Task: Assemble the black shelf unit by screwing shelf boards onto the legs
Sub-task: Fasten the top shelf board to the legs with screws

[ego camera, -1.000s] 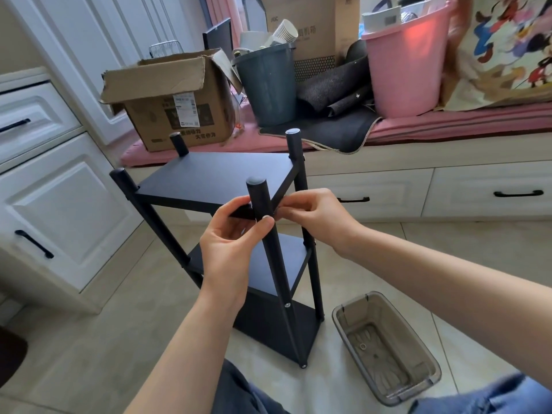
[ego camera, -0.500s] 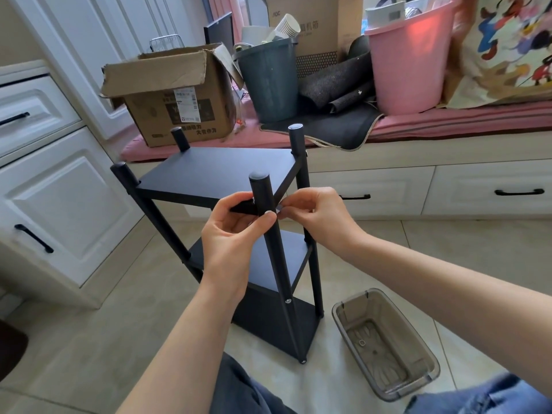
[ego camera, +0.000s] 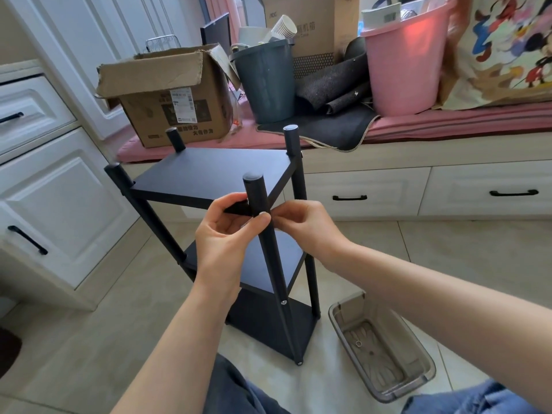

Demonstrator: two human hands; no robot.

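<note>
Standing place: shelf unit [ego camera: 215, 174] upright on the tiled floor [ego camera: 89, 339], in front of the window seat [ego camera: 448, 124] and just right of the white cabinet [ego camera: 59, 204].
Shelf unit look: matte black throughout; four round legs with capped tops rising past the top board; three flat boards stacked level, top [ego camera: 209, 171], middle [ego camera: 263, 264] and bottom [ego camera: 274, 327].
Near leg [ego camera: 268, 264]: leans slightly in this wide view; a small silver screw head [ego camera: 284, 302] shows low on it, another at its foot [ego camera: 299, 362].
Far right leg [ego camera: 294, 150]: stands against the top board's back corner.
Left hand [ego camera: 224, 240]: fingers curled round the near corner of the top board, thumb pressed on the near leg just below the board.
Right hand [ego camera: 304, 225]: fingers pinched together against the right side of the near leg at board height; what they pinch is too small to tell.
Seat clutter: open cardboard box [ego camera: 167, 100], grey bin [ego camera: 265, 82] with paper cups, pink bucket [ego camera: 403, 55], rolled dark mats [ego camera: 334, 88], cartoon-print bag [ego camera: 501, 46].
Tray [ego camera: 385, 345]: clear plastic, on the floor just right of the unit's base, with a small ring and a few tiny parts lying in it.
Legs of the person: blue denim at the lower edge.
</note>
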